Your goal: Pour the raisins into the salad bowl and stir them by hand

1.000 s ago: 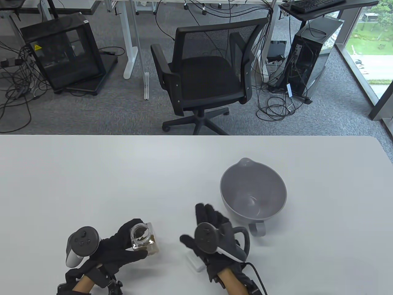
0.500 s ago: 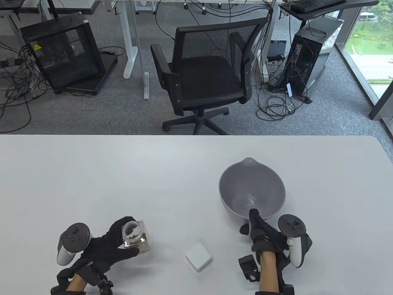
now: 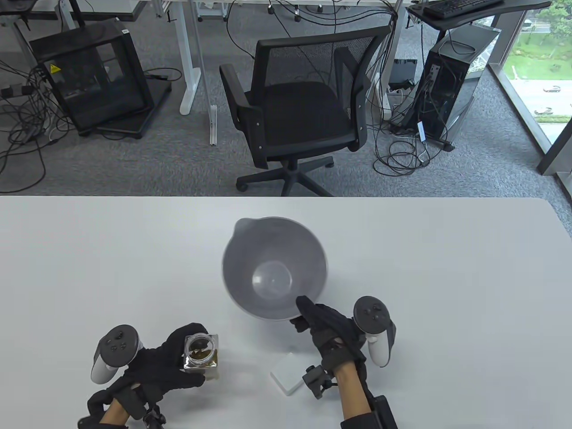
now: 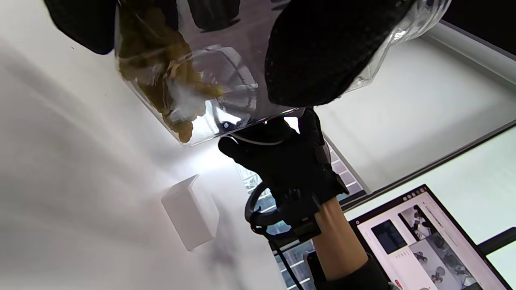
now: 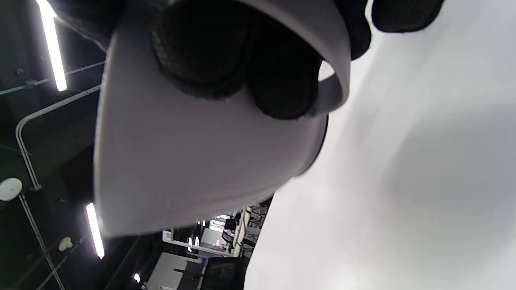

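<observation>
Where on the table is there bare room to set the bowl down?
Bare table lies right of the bowl, and across the far left. The near middle is crowded: jar in the left hand, white lid, right hand.

I see an office: a mesh office chair (image 3: 295, 111), a computer tower (image 3: 447, 89), desks, grey carpet and many cables.

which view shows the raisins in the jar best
The left wrist view: the raisins show close up through the clear jar. The table view only glimpses them through the jar's mouth. The right wrist view shows neither.
</observation>
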Available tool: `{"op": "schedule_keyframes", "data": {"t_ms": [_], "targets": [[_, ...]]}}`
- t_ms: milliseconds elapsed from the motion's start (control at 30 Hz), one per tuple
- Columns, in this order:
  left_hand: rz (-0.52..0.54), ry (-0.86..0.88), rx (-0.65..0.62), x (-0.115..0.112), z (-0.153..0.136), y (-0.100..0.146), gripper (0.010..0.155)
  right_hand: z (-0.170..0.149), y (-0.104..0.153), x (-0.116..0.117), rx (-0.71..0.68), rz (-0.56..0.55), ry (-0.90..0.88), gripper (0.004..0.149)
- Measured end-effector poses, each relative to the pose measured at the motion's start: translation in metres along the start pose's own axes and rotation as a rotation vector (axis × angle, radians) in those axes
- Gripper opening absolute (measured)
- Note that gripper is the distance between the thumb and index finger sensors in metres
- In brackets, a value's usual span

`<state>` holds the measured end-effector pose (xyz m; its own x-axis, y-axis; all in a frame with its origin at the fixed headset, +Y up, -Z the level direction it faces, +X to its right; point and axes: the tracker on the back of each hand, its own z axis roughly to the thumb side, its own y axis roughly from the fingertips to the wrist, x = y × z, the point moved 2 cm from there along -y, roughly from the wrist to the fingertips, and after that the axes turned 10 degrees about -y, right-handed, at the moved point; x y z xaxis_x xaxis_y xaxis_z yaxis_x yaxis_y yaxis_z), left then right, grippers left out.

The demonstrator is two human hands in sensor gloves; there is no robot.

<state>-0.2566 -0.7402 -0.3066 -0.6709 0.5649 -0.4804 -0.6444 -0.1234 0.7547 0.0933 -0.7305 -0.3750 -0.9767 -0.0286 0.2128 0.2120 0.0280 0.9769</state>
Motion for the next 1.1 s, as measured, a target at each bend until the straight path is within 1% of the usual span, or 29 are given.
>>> {"op": "schedule_keyframes", "data": {"t_ms": [33, 100, 200, 333, 400, 433, 500, 567, 633, 700, 767, 867, 933, 1000, 1033, 1100], "targets": [[-0.007, -0.004, -0.005, 0.000, 0.001, 0.000, 0.097, -0.005, -0.003, 0.007, 0.021, -0.019, -0.049, 0.057], [-0.010, -0.014, -0.013, 0.002, 0.002, 0.000, 0.100, -0.014, -0.008, 0.016, 0.052, 0.028, -0.079, 0.056], [-0.006, -0.017, -0.016, 0.005, 0.001, 0.000, 0.104, -0.019, -0.011, 0.014, 0.076, 0.069, -0.036, 0.057], [0.019, -0.011, -0.013, 0.007, -0.001, 0.001, 0.099, -0.023, -0.011, 0.006, 0.077, 0.062, 0.039, 0.057], [0.057, 0.001, -0.010, 0.011, -0.002, 0.003, 0.096, -0.025, -0.011, 0.002, 0.079, 0.048, 0.045, 0.058], [0.115, 0.004, -0.009, 0.014, -0.002, 0.005, 0.094, -0.027, -0.011, 0.000, 0.083, 0.037, 0.044, 0.058], [0.180, 0.022, -0.003, 0.020, -0.002, 0.008, 0.093, -0.032, -0.011, -0.003, 0.089, 0.051, 0.054, 0.058], [0.213, 0.053, -0.012, 0.026, 0.000, 0.010, 0.094, -0.037, -0.011, -0.005, 0.097, 0.068, -0.009, 0.058], [0.248, 0.076, -0.018, 0.031, 0.002, 0.012, 0.096, -0.042, -0.010, -0.005, 0.101, 0.059, -0.086, 0.059], [0.295, 0.026, -0.013, 0.040, 0.009, 0.010, 0.099, -0.042, -0.009, -0.004, 0.100, 0.050, -0.087, 0.059], [0.382, -0.089, 0.004, 0.050, 0.022, 0.005, 0.101, -0.039, -0.009, -0.003, 0.102, 0.045, -0.045, 0.058], [0.428, -0.259, 0.001, 0.062, 0.043, -0.005, 0.107, -0.040, -0.009, -0.003, 0.098, 0.050, -0.057, 0.059], [0.447, -0.334, 0.011, 0.068, 0.055, -0.016, 0.111, -0.040, -0.009, -0.003, 0.099, 0.045, -0.062, 0.058], [0.468, -0.347, 0.019, 0.074, 0.064, -0.024, 0.109, -0.040, -0.009, -0.003, 0.096, 0.049, -0.051, 0.058], [0.480, -0.333, -0.007, 0.077, 0.067, -0.030, 0.106, -0.041, -0.010, -0.003, 0.095, 0.048, -0.051, 0.058], [0.467, -0.291, 0.001, 0.077, 0.067, -0.037, 0.104, -0.041, -0.009, -0.003, 0.096, 0.045, -0.055, 0.058]]}}
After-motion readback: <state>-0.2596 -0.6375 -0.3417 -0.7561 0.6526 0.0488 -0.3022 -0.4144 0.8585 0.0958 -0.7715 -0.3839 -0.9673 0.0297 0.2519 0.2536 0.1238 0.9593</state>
